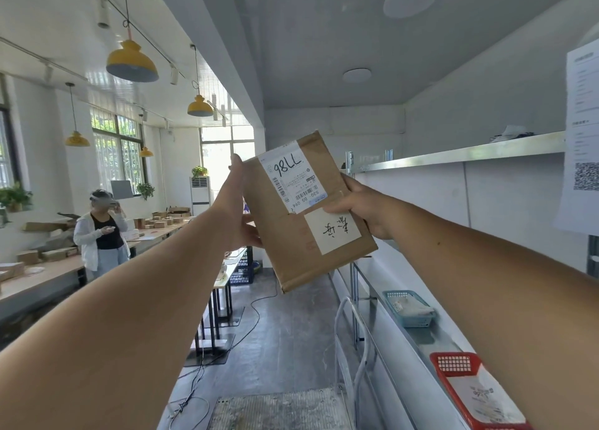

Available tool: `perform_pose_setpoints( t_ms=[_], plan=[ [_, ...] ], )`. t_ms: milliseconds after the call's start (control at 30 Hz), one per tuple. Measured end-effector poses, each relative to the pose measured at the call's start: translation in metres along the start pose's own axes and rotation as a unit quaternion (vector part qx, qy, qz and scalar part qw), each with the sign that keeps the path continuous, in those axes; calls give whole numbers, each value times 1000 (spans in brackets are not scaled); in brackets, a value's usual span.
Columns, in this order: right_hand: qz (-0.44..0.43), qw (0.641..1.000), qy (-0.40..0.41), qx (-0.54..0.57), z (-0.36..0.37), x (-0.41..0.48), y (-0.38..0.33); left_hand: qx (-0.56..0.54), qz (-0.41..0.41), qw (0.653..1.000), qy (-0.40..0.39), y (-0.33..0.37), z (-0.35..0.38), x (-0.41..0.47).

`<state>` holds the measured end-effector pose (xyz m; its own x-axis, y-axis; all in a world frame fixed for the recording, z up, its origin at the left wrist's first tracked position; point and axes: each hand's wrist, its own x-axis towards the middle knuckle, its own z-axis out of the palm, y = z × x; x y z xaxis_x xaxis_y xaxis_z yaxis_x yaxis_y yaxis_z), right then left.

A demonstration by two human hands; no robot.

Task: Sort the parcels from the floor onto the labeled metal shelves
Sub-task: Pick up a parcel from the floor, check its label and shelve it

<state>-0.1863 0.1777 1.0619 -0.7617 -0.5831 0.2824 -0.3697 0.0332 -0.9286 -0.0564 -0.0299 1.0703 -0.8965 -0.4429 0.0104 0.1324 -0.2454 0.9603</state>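
Observation:
I hold a flat brown cardboard parcel [291,235] up at arm's length, tilted, with both hands. It carries a white shipping label with handwritten figures and a second white sticker with handwriting. My left hand [238,209] grips its left edge, thumb up along the side. My right hand [363,209] grips its right edge. The metal shelves [460,155] run along the wall to the right of the parcel; the upper shelf edge is level with the parcel's top.
A blue basket [410,309] and a red basket [453,371] sit on the lower shelf at the right. A metal cart handle [348,326] stands below. A person [100,232] stands by long tables with boxes at the left. Cables lie on the floor.

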Motion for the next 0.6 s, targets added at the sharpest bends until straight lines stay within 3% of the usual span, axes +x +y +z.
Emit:
perform_pose_setpoints(
  t_ms=[167, 333, 600],
  plan=[
    [-11, 999, -4, -32, 1, -1, 8, -41, -33, 998, 17, 10, 0, -5],
    [9, 1000, -23, 3, 4, -2, 3, -25, -4, 996, 87, 12, 1, -5],
    [-29, 995, 87, 40, 3, 5, -4, -122, 22, 988, 96, -2, -2, -8]
  ],
)
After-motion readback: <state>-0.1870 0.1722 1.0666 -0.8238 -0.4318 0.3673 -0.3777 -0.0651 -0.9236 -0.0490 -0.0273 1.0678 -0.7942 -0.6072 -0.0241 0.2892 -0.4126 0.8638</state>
